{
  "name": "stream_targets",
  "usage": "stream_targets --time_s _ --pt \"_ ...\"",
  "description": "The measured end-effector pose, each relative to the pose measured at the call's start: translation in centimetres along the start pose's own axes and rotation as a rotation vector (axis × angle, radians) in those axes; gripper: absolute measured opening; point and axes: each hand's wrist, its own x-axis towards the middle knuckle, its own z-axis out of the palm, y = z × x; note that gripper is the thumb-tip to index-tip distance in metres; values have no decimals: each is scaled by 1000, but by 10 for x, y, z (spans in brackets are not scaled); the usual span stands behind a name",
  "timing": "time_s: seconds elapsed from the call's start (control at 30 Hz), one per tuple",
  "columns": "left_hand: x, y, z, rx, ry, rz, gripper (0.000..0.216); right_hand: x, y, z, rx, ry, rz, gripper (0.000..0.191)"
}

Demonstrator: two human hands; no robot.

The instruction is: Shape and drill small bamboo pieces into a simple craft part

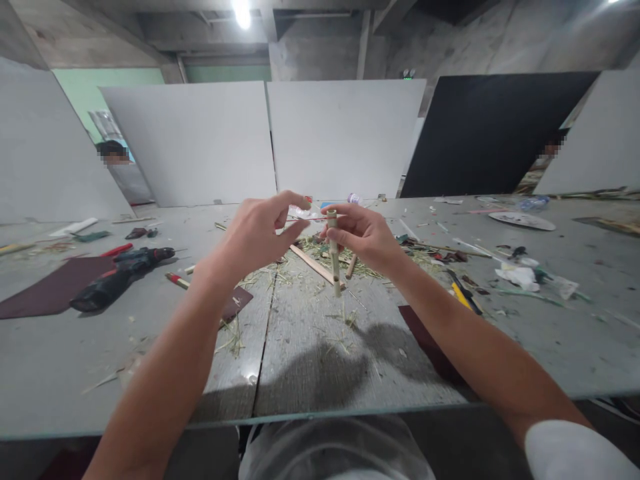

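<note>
My right hand (pixel 365 233) grips a short, pale green bamboo tube (pixel 333 250) near its top, between thumb and fingers. The tube stands nearly upright above the table, its open end facing up. A thin red string (pixel 316 219) runs straight from the top of the tube to my left hand (pixel 267 230). My left thumb and forefinger are apart, with the string passing between them; the other fingers are curled and partly hidden. Below the hands lie bamboo shavings (pixel 320 248), a flat wooden strip (pixel 316 265) and a short stick (pixel 351 267).
A cordless drill (pixel 120 277) lies on the left by a dark red sheet (pixel 55 287). On the right are a yellow-and-black cutter (pixel 464 293), crumpled white tissue (pixel 517 277) and a white oval plate (pixel 523 221). White boards (pixel 345 137) and a black board (pixel 495 133) line the back; people are partly visible behind.
</note>
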Motion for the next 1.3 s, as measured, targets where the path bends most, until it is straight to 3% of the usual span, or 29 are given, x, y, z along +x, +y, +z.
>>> stream_targets --time_s 0.13,0.2,0.3,0.53,0.7,0.93,1.03,1.23,1.3 --pt "2 3 4 11 -111 19 25 0 -1 -2 -29 6 1 36" --pt "3 6 6 -81 -136 20 36 0 1 -2 -48 2 -1 36" --pt "4 7 8 -256 -140 -8 36 1 6 -1 -66 -51 -29 36" --pt "7 -12 20 -425 -34 -63 35 2 4 -1 -43 -310 52 34" --pt "12 -27 21 -618 92 -111 40 2 2 -4 74 -298 135 36" --pt "11 -25 8 -830 -14 -271 31 1 11 3 80 -305 197 35" --pt "10 -16 11 -782 -78 -262 31 2 16 8 36 -341 200 31" --pt "11 -22 13 -585 214 -224 44 3 26 7 50 -347 205 25" --pt "12 -29 12 -580 221 -231 41 3 27 4 51 -340 196 25"
